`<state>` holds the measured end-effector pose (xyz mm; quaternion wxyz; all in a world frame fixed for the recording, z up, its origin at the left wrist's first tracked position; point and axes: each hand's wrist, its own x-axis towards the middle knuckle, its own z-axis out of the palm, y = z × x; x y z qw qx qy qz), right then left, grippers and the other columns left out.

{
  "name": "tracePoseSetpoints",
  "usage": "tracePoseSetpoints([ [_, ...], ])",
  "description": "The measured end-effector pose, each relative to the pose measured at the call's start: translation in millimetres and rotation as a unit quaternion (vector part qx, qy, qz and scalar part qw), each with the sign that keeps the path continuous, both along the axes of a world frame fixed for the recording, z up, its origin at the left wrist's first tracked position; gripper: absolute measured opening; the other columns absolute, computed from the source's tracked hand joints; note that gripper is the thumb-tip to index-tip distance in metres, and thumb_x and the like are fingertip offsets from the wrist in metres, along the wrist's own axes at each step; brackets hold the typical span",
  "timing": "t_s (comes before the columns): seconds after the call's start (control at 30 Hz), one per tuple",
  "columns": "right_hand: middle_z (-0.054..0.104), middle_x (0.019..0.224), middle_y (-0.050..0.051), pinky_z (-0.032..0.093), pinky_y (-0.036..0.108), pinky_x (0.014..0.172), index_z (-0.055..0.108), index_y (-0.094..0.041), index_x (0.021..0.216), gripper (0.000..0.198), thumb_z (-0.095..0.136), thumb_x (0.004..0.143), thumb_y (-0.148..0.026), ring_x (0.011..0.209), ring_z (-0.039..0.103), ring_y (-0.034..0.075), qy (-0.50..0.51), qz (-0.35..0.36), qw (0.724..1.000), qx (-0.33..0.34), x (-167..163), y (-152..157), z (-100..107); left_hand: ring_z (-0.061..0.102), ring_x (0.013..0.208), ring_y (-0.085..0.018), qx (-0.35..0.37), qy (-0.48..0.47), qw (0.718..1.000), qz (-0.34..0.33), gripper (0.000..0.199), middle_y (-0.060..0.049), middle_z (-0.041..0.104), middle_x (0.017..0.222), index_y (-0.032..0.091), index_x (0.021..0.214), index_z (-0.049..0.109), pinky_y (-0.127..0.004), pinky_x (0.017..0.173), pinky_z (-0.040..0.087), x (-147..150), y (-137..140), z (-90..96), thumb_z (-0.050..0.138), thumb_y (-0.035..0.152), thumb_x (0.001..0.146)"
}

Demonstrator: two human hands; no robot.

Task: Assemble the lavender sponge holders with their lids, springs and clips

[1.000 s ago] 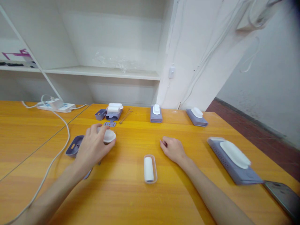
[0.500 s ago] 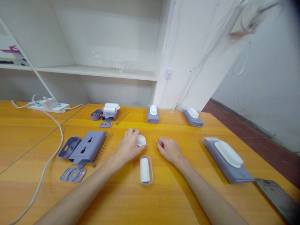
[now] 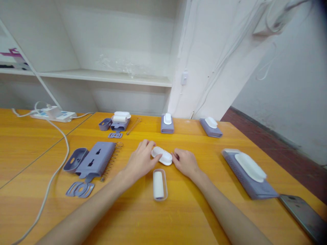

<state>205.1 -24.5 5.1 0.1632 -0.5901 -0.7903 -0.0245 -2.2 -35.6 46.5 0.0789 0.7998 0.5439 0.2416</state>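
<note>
Fingers (image 3: pixel 155 159) of the left hand (image 3: pixel 141 158) pinch a white, oblong, bumpy piece (image 3: pixel 165 157); whether the right hand (image 3: pixel 186 163) grips, I cannot tell.

Head-worn camera looks forward, down over table (image 3: pixel 178 221) toward shelf (image 3: pixel 109 76).

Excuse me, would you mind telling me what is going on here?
A person's left hand holds a white oval piece, with the right hand at its right end. Nearer the person, a clear tray holding a white roll sits on the table. A purple case and a spring lie to the left.
</note>
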Motion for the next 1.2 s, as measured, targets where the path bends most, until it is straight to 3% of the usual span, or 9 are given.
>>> tracePoseSetpoints([
  [0.3, 0.062, 0.065, -0.001, 0.020, 0.026, 0.053, 0.049, -0.020, 0.065, 0.031, 0.041, 0.091, -0.035, 0.057, 0.053, 0.012, 0.018, -0.002, 1.000, 0.007, -0.7, -0.6, 0.2, 0.052, 0.097, -0.025, 0.086, 0.178, 0.973, 0.122, 0.030, -0.011, 0.053, 0.103, 0.017, 0.103, 0.052, -0.036, 0.081, 0.044, -74.7, -1.3, -3.2, 0.039, 0.039, 0.088],
  [0.53, 0.062, 0.086, 0.003, 0.037, 0.025, 0.065, 0.054, -0.019, 0.093, 0.030, 0.037, 0.092, -0.043, 0.074, 0.058, 0.015, 0.103, 0.060, 0.993, 0.008, -0.2, -7.4, 8.5, 0.054, 0.092, -0.032, 0.085, 0.324, 0.907, 0.253, 0.040, -0.016, 0.055, 0.097, 0.013, 0.096, 0.056, -0.040, 0.073, 0.041, -117.0, -17.2, 9.6, 0.030, 0.043, 0.089],
  [0.67, 0.059, 0.102, 0.008, 0.042, 0.028, 0.074, 0.049, -0.018, 0.116, 0.041, 0.047, 0.086, -0.046, 0.091, 0.055, 0.020, 0.085, 0.136, 0.987, 0.011, -0.6, -13.7, 15.6, 0.057, 0.085, -0.030, 0.039, 0.332, 0.901, 0.275, 0.048, -0.016, 0.059, 0.092, 0.012, 0.092, 0.056, -0.037, 0.070, 0.041, -127.3, -19.1, 12.4, 0.025, 0.047, 0.089],
  [0.77, 0.057, 0.105, 0.007, 0.042, 0.031, 0.078, 0.047, -0.020, 0.121, 0.050, 0.052, 0.081, -0.050, 0.096, 0.053, 0.022, 0.057, 0.171, 0.984, 0.007, -3.4, -16.4, 19.0, 0.059, 0.083, -0.029, 0.012, 0.322, 0.907, 0.271, 0.050, -0.017, 0.060, 0.091, 0.012, 0.087, 0.056, -0.036, 0.067, 0.042, -129.4, -17.0, 12.8, 0.023, 0.049, 0.089],
  [1.0, 0.058, 0.098, 0.006, 0.043, 0.030, 0.076, 0.053, -0.022, 0.115, 0.031, 0.049, 0.085, -0.032, 0.093, 0.052, 0.021, 0.046, 0.143, 0.989, 0.017, -4.7, -11.8, 13.4, 0.060, 0.082, -0.031, -0.005, 0.309, 0.907, 0.287, 0.056, -0.018, 0.062, 0.091, 0.012, 0.089, 0.055, -0.036, 0.065, 0.043, -127.3, -17.1, 12.4, 0.021, 0.057, 0.086],
  [1.2, 0.059, 0.099, 0.006, 0.044, 0.030, 0.077, 0.054, -0.021, 0.113, 0.029, 0.050, 0.085, -0.030, 0.092, 0.053, 0.020, 0.067, 0.125, 0.990, 0.028, -3.6, -9.0, 9.0, 0.061, 0.080, -0.033, -0.020, 0.310, 0.905, 0.289, 0.057, -0.018, 0.063, 0.086, 0.011, 0.092, 0.053, -0.040, 0.069, 0.041, -126.8, -16.7, 10.6, 0.026, 0.060, 0.084],
])
